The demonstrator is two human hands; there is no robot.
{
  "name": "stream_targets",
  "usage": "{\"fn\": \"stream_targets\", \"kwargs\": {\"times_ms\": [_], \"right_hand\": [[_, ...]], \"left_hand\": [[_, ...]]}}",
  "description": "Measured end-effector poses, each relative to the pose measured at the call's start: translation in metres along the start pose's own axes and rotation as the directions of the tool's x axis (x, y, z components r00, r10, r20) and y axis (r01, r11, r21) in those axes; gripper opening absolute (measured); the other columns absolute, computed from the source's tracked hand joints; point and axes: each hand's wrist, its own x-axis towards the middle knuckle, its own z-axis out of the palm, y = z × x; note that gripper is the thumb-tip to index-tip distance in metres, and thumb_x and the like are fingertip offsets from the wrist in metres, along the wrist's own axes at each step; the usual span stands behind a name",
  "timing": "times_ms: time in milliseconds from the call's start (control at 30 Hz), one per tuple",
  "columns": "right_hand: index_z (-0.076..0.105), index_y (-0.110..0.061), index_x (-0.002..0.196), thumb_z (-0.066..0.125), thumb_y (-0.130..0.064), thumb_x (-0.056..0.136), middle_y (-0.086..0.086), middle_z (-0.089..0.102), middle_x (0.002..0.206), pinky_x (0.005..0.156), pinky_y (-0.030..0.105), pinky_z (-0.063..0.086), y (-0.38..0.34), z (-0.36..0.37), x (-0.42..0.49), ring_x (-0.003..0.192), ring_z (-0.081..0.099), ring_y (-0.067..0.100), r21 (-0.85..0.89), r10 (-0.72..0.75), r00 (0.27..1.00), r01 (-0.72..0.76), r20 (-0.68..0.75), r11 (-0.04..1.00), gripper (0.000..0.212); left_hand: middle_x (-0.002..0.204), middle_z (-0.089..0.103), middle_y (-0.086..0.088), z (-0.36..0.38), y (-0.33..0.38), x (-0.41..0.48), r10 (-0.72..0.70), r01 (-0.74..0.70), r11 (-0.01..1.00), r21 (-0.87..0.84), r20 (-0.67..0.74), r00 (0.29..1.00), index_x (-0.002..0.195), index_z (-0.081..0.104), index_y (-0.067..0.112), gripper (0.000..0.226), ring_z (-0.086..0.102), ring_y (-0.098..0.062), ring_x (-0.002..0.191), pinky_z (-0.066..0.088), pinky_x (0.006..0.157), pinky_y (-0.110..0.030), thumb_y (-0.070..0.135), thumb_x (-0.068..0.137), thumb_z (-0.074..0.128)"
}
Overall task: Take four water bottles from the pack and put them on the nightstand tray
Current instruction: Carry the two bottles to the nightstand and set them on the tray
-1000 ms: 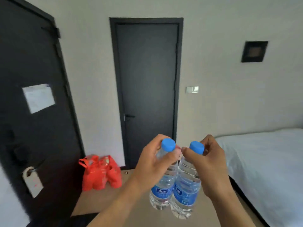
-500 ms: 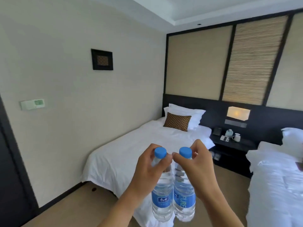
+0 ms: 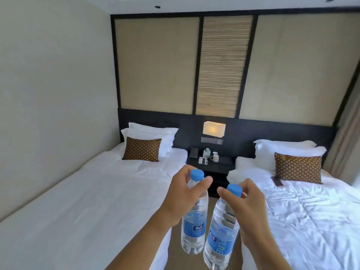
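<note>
Now both sets of fingers (image 3: 206,181) pinch only the necks: left hand (image 3: 182,199) dangling one bottle (image 3: 193,225), right hand (image 3: 247,207) the other bottle (image 3: 221,234). Swinging could loosen them before the nightstand (image 3: 212,165), whose front edge looks crowded.

We see two clear water bottles with blue caps and blue labels, one bottle (image 3: 193,227) hanging upright at 6 o'clock, the other bottle (image 3: 221,234) just beside it, tilted slightly.
</note>
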Motion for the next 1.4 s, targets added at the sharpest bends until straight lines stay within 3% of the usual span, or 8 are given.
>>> {"fn": "stream_targets", "kwargs": {"times_ms": [233,400,533,700,800,900,1100,1400], "right_hand": [[0.045,-0.009,0.073,0.088,-0.028,0.07,-0.007,0.046,0.056,0.053,0.031,0.047,0.069,0.017,0.178,0.056,0.054,0.016,-0.016,0.035,0.991,-0.037,-0.128,0.999,0.047],[0.047,0.0,0.082,0.084,-0.045,0.058,0.027,0.052,0.072,0.06,0.04,0.051,0.14,0.018,0.318,0.061,0.056,0.023,-0.025,0.035,0.986,-0.039,-0.16,0.999,0.062],[0.049,-0.002,0.082,0.082,-0.043,0.057,0.012,0.052,0.065,0.058,0.035,0.051,0.191,0.016,0.44,0.061,0.054,0.02,-0.047,0.068,0.988,-0.075,-0.141,0.996,0.059],[0.054,-0.004,0.082,0.086,-0.047,0.064,0.021,0.06,0.076,0.062,0.041,0.056,0.246,0.021,0.593,0.064,0.058,0.03,-0.099,0.032,0.985,-0.049,-0.167,0.994,0.057],[0.053,0.0,0.083,0.088,-0.04,0.071,0.027,0.061,0.082,0.068,0.054,0.057,0.285,0.031,0.675,0.076,0.063,0.045,-0.11,0.018,0.987,-0.036,-0.162,0.993,0.055],[0.051,0.002,0.081,0.089,-0.035,0.072,0.03,0.059,0.081,0.061,0.041,0.051,0.327,0.046,0.757,0.064,0.056,0.028,-0.103,0.018,0.989,-0.034,-0.149,0.994,0.054],[0.053,-0.001,0.078,0.09,-0.031,0.071,0.011,0.056,0.064,0.054,0.031,0.044,0.42,0.083,0.92,0.056,0.049,0.012,-0.106,0.029,0.985,-0.048,-0.173,0.993,0.048],[0.058,-0.018,0.072,0.087,-0.043,0.066,-0.004,0.058,0.062,0.057,0.035,0.047,0.551,0.114,1.157,0.058,0.051,0.013,-0.159,0.059,0.972,-0.097,-0.228,0.983,0.038]], "left_hand": [[0.101,0.069,0.014,0.062,-0.067,0.201,0.014,-0.014,1.0,0.007,0.099,0.995,0.106,0.058,0.037,0.036,0.072,-0.018,0.1,0.062,0.092,-0.038,0.058,0.081,0.074],[0.108,0.071,0.011,0.126,-0.131,0.336,0.016,-0.019,1.0,0.018,0.157,0.988,0.11,0.061,0.033,0.044,0.072,-0.017,0.104,0.061,0.094,-0.04,0.059,0.078,0.077],[0.122,0.071,-0.002,0.171,-0.168,0.446,-0.036,0.04,0.999,-0.022,0.177,0.984,0.099,0.066,0.028,0.05,0.069,-0.024,0.114,0.057,0.1,-0.047,0.063,0.067,0.084],[0.089,0.075,0.007,0.212,-0.212,0.591,-0.1,0.113,0.991,-0.078,0.147,0.984,0.088,0.068,0.035,0.033,0.076,-0.015,0.09,0.062,0.076,-0.025,0.054,0.068,0.086],[0.084,0.076,0.002,0.232,-0.246,0.677,-0.146,0.16,0.977,-0.139,0.107,0.983,0.092,0.07,0.023,0.032,0.074,-0.014,0.078,0.064,0.075,-0.03,0.04,0.073,0.089],[0.084,0.074,-0.007,0.251,-0.282,0.764,-0.159,0.176,0.969,-0.173,0.109,0.981,0.093,0.069,0.017,0.038,0.072,-0.017,0.077,0.063,0.077,-0.034,0.039,0.071,0.09],[0.104,0.071,-0.018,0.294,-0.367,0.945,-0.11,0.135,0.978,-0.16,0.156,0.982,0.1,0.067,0.007,0.051,0.069,-0.035,0.105,0.056,0.097,-0.054,0.04,0.068,0.09],[0.104,0.073,-0.014,0.374,-0.477,1.189,-0.103,0.125,0.986,-0.107,0.19,0.976,0.097,0.065,0.011,0.046,0.069,-0.034,0.103,0.056,0.095,-0.056,0.039,0.071,0.089]]}}
